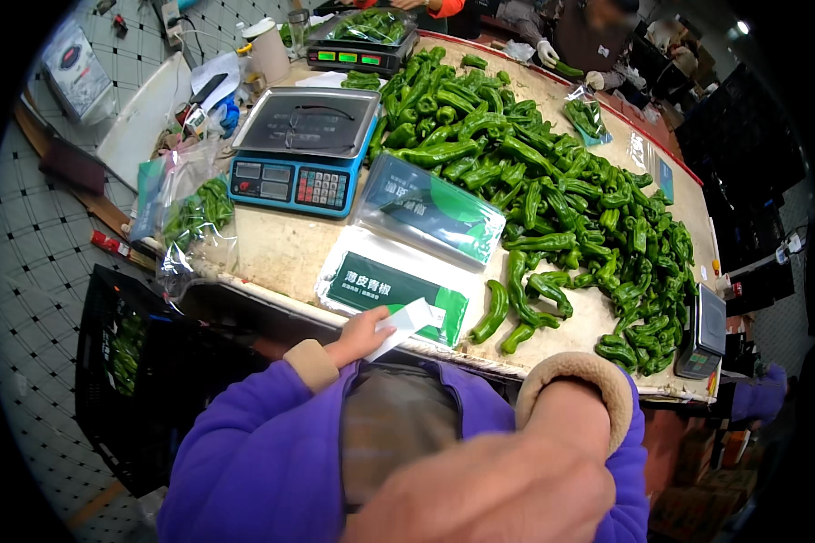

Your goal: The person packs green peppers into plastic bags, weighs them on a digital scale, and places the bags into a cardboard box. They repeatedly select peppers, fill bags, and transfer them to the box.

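My left hand (363, 333) grips a folded white paper strip (404, 326) at the near table edge. The strip overlaps a stack of green-and-clear printed plastic bags (380, 285) lying flat. Behind it lies a second stack of printed bags (434, 210). My right hand (495, 482) is raised close to the camera, large and blurred; its fingers run off the lower part of the picture, so what it holds is hidden. Green peppers (550, 183) form a big heap to the right of the bags, and a few loose ones (491, 312) lie beside the front stack.
A blue digital scale (288, 183) with eyeglasses on its pan stands at the back left. Left of it is a clear bag of peppers (200, 210). A black crate (125, 380) sits low at the left. Another scale (706, 332) stands far right. Co-workers (587, 41) are across the table.
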Action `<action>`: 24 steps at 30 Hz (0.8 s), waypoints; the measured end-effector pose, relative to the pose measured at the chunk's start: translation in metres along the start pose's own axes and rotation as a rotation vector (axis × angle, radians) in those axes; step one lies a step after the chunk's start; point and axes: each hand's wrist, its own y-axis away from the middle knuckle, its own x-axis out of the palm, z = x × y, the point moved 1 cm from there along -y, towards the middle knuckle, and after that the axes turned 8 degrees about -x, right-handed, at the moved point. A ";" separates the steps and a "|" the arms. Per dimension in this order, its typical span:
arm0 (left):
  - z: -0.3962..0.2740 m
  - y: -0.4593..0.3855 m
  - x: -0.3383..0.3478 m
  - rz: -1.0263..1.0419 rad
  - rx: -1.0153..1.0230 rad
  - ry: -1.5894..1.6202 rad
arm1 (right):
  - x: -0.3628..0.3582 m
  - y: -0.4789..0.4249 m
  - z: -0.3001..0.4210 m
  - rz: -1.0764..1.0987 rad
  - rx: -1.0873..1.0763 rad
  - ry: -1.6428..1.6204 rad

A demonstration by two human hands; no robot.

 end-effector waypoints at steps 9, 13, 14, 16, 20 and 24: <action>0.004 -0.002 0.000 -0.044 -0.008 0.100 | 0.006 -0.006 -0.012 -0.086 -0.172 -0.239; 0.002 -0.001 0.002 -0.058 0.009 0.104 | 0.007 -0.005 -0.016 -0.203 -0.236 -0.137; 0.000 -0.002 -0.001 -0.062 0.006 0.088 | 0.008 -0.003 -0.019 -0.234 -0.255 -0.109; 0.002 -0.001 0.001 -0.061 -0.010 0.105 | 0.009 0.003 -0.026 -0.286 -0.271 -0.058; -0.009 0.004 -0.007 -0.085 0.022 0.188 | 0.010 0.011 -0.032 -0.400 -0.194 -0.026; 0.002 0.013 0.000 -0.133 -0.027 0.236 | 0.018 0.017 -0.044 -0.577 -0.172 -0.016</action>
